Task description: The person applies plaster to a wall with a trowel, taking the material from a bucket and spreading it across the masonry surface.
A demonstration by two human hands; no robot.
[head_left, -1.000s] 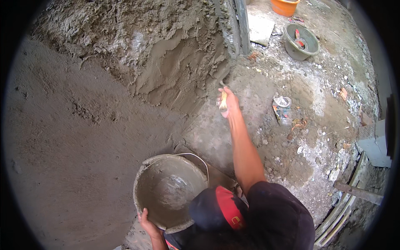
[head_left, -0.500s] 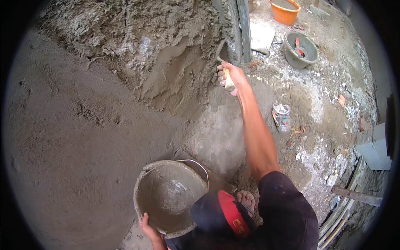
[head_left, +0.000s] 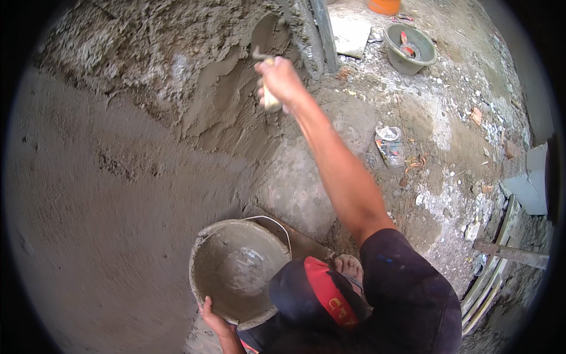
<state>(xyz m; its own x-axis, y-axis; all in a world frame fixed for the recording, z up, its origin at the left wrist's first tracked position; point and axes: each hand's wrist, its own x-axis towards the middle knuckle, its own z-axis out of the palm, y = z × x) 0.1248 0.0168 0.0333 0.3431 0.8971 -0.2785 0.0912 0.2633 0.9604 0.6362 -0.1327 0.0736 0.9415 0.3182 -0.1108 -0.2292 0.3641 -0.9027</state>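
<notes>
My right hand (head_left: 282,82) is wrapped round the pale handle of a trowel (head_left: 272,101). The trowel's blade lies against the wet grey mortar (head_left: 215,109) on the rough wall, close to an upright edge strip. My arm reaches up and forward across the view. Low in the view, my left hand (head_left: 214,318) grips the rim of a mortar-smeared bucket (head_left: 203,268), thumb over the edge. The bucket tilts so its inside shows, with a thin film of mortar at the bottom. A wire handle (head_left: 286,227) stands off its far right side.
A grey-green basin (head_left: 407,64) with a red-handled tool inside stands at the far right, an orange bucket (head_left: 384,6) behind it. A crumpled plastic packet (head_left: 390,147) lies on the rubble-strewn ground. Smoothed plaster (head_left: 100,236) spreads along the left. Long strips (head_left: 489,283) lie at lower right.
My right hand has moved the trowel left, away from the upright strip and onto the fresh mortar. My left hand stays on the bucket. The whole view has shifted slightly.
</notes>
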